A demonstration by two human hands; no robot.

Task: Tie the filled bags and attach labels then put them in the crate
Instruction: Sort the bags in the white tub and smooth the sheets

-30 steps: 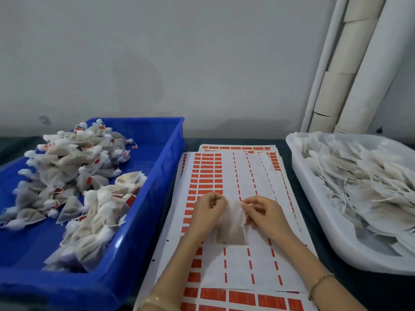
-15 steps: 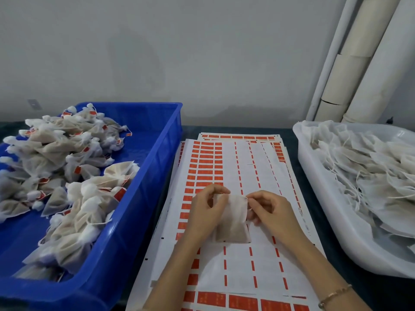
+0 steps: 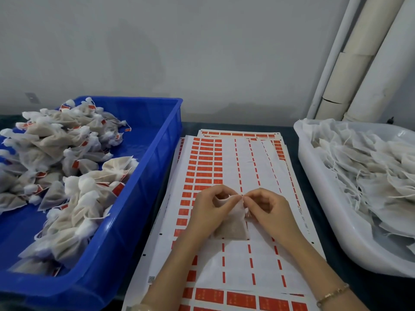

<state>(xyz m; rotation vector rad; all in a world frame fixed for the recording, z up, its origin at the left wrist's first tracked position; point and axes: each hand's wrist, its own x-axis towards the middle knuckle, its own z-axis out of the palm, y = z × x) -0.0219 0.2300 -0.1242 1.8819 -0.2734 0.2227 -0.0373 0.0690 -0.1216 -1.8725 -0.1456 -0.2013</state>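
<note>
Head view. A single filled bag (image 3: 232, 227) is at centre, its lower edge resting on the label sheets (image 3: 238, 261). The hands are close together at the bag's top. The left hand (image 3: 208, 212) has its fingers curled round the upper left part of the bag, thumb and forefinger gathering the mesh at the neck. The right hand (image 3: 269, 212) pinches the bag's upper right corner between thumb and forefinger. Whether a string runs between the fingertips cannot be told. A thin bracelet (image 3: 332, 294) is on the right wrist.

The label sheets lie stacked flat on the dark table (image 3: 290, 156). They carry red labels in rows at the left and near edges, with bare backing and narrow red dashes across the middle.

The blue crate (image 3: 143, 198) stands just beside the sheets on the left. It holds a heap of tied bags (image 3: 56, 153), many with a red label showing.

The white tub (image 3: 318, 194) stands on the right, near the sheets, filled with flat bags (image 3: 370, 171) with loose strings.

Pale tubes (image 3: 359, 52) lean against the wall behind the tub.
</note>
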